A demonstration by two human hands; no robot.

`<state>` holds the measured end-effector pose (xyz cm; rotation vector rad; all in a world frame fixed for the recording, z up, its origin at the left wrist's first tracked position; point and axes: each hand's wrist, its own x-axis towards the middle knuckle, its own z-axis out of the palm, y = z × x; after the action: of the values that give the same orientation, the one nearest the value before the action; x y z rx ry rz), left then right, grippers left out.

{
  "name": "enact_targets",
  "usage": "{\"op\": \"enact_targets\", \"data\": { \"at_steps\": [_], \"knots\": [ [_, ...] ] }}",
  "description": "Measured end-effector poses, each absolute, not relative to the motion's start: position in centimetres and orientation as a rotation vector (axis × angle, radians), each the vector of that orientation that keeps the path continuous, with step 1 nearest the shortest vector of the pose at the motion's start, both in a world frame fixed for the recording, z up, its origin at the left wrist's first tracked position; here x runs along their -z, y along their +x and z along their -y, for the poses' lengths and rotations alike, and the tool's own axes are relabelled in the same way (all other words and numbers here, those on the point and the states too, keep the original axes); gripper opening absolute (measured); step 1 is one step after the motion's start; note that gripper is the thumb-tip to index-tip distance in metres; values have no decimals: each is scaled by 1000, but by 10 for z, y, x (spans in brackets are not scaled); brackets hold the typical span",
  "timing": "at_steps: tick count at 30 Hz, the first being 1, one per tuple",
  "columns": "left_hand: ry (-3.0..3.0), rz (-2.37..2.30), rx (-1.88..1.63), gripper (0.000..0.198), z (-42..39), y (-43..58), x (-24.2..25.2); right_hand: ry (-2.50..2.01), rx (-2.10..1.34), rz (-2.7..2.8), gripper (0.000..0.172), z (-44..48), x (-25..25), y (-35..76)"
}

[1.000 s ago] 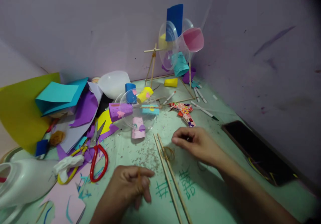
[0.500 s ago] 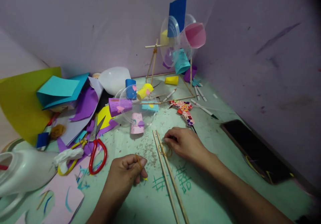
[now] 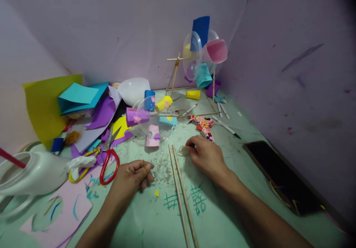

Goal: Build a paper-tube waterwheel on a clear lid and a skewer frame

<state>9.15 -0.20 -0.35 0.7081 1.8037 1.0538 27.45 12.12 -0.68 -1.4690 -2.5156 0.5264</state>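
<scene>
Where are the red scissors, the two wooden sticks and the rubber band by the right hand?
red scissors [image 3: 108, 152], head view, near the pivot.
wooden sticks [image 3: 177, 188], head view, middle of the left stick.
rubber band [image 3: 180, 151], head view, its left edge.

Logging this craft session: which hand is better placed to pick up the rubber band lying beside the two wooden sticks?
Probably the right. The right hand has its fingertips at the rubber band, just right of the sticks. The left hand, left of the sticks, pinches what looks like a second band.

I get a dim, purple-tinted feed under soft light. Faint shadow hugs the right hand [image 3: 207, 156]; the top-right corner blackens and the edges bend.
</scene>
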Motion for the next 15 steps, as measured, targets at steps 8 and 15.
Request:
{"op": "enact_targets", "data": {
  "at_steps": [8,15],
  "knots": [
    [709,-1807,-1086,27,1,87,2,-1363,-573,2442,23,-106,6,266],
    [790,-1775,-1034,22,5,95,6,-1523,-571,2641,34,-81,12,248]
  ]
}}
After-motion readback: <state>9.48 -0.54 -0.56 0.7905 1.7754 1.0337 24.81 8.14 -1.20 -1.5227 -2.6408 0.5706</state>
